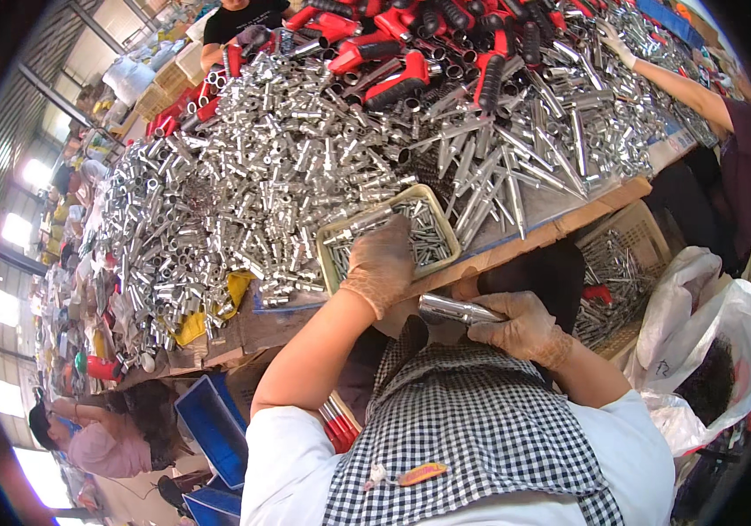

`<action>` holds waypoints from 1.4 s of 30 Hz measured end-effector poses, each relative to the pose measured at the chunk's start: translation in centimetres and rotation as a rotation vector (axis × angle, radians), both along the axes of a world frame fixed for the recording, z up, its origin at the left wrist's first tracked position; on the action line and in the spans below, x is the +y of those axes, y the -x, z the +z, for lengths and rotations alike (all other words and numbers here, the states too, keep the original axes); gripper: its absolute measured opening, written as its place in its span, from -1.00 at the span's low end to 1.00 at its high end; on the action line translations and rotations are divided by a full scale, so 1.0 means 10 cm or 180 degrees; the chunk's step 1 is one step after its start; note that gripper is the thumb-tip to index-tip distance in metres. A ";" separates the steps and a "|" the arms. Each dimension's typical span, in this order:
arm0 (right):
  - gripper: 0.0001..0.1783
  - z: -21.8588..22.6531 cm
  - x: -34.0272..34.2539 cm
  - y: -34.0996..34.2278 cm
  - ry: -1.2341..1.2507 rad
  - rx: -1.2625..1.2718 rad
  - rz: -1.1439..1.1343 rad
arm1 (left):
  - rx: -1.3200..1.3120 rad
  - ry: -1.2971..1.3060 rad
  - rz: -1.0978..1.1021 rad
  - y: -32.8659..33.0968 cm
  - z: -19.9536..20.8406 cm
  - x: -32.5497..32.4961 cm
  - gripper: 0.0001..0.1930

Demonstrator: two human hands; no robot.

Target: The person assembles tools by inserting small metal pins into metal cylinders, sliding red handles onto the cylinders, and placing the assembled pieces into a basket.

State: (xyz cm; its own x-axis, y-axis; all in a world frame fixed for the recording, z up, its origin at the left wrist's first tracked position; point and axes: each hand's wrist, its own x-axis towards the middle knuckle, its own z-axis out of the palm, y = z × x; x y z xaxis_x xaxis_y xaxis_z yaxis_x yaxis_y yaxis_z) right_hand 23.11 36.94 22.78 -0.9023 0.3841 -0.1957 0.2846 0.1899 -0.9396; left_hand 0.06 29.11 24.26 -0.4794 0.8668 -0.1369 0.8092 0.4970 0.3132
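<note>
A tan work glove covers my left hand (382, 260), which reaches over the near side of a cream plastic tray (451, 230) at the table's edge. Small metal screw-like pins (429, 230) fill the tray. The back of that hand hides its fingertips, so whether they grip anything cannot be told. My right hand (526, 328), also gloved, is closed around a shiny metal cylinder (454, 309). It holds the cylinder roughly level in front of my checked apron (463, 421), off the table, with one end pointing left.
A large heap of metal fittings (279, 158) covers the table, with pointed rods (516, 175) and red-black handles (402, 79) beyond. A crate of metal parts (634, 232) and white sack (700, 324) stand at right. A co-worker's gloved hand (616, 44) reaches in at far right.
</note>
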 end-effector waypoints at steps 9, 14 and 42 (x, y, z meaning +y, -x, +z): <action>-0.55 -0.06 0.03 0.07 -0.0073 0.0165 0.0125 | -0.2072 -0.2689 -0.0118 -0.13 -0.03 -0.58 -0.85; -0.50 -0.12 0.06 0.21 -0.0356 0.0056 0.0406 | -0.0971 -0.2672 -0.1518 -0.31 -0.11 -0.64 -0.84; -0.42 -0.11 -0.09 0.24 -0.1379 -0.0095 0.1343 | -0.2032 0.0603 -0.1109 -0.19 0.09 -0.77 -0.39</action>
State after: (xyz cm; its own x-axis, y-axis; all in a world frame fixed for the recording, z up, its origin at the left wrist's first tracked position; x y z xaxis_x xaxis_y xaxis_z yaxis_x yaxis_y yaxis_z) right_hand 20.69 36.08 21.65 -0.9906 0.0447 -0.1290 0.1265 0.6556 -0.7444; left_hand 1.97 21.38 25.14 0.0408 0.8879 -0.4582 0.6193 0.3374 0.7089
